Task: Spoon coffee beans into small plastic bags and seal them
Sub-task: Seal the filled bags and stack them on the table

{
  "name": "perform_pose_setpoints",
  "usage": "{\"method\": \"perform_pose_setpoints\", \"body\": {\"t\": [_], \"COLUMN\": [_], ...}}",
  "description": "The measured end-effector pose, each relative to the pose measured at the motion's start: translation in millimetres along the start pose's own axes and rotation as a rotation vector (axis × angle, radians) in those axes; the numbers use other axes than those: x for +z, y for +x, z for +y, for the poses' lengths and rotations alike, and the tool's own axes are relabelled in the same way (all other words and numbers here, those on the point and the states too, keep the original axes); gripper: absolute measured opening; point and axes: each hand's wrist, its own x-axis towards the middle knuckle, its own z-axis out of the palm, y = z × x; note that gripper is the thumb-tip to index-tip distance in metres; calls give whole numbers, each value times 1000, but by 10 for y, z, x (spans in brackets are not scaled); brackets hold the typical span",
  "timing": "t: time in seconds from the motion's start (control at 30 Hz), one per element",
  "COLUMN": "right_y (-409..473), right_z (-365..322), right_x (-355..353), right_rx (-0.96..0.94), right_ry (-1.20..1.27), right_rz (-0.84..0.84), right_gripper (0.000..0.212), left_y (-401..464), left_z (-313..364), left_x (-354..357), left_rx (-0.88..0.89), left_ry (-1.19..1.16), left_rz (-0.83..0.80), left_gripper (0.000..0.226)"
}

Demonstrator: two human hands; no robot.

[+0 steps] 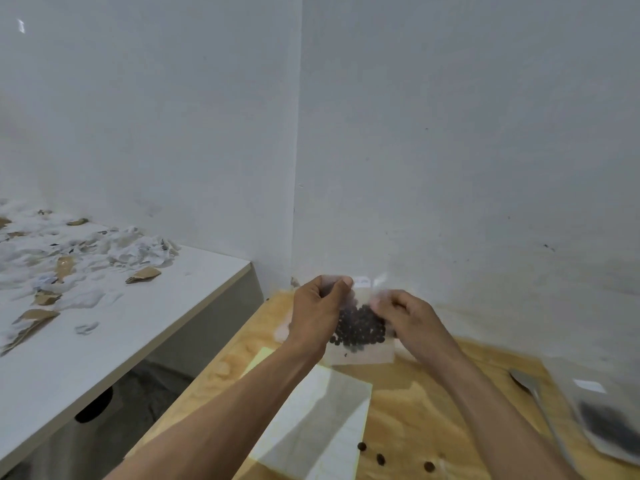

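We see soft, even, dimmish light, faint shadows, wide-angle bending at the edges, and motion blur on the right hand (405, 315).

Both hands (360, 313) raised together, L (320, 308) & R (407, 318) fingers curled in pinch, forearms extended fwd.

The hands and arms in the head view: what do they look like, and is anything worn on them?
Both forearms are bare, with no sleeves in view. The left hand and the right hand wear no gloves, and no watch, ring or bracelet is visible.
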Motion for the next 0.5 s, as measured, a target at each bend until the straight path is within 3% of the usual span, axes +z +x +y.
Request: {"method": "perform_pose_setpoints", "body": {"t": [0.1,0.2,0.4,0.5], "right_y": [-74,-140,-429,-647], "right_z": [194,322,539,621], "right_x": [-358,-829,-1825,-2228], "right_rx": [29,60,149,211], "right_ry": [-2,0,-86,-194], "right_rz": [111,301,530,601], "right_gripper": [9,7,14,6], "left_y": [-2,-77,-312,-481], "left_z": [-41,-138,-307,-366], "left_x": [343,746,1737,2219], "left_rx": [-68,-199,-207,-240], "left_ry": [68,252,376,387], "left_rz": [-77,-253,-526,-615], "left_gripper": [21,51,84,76]}}
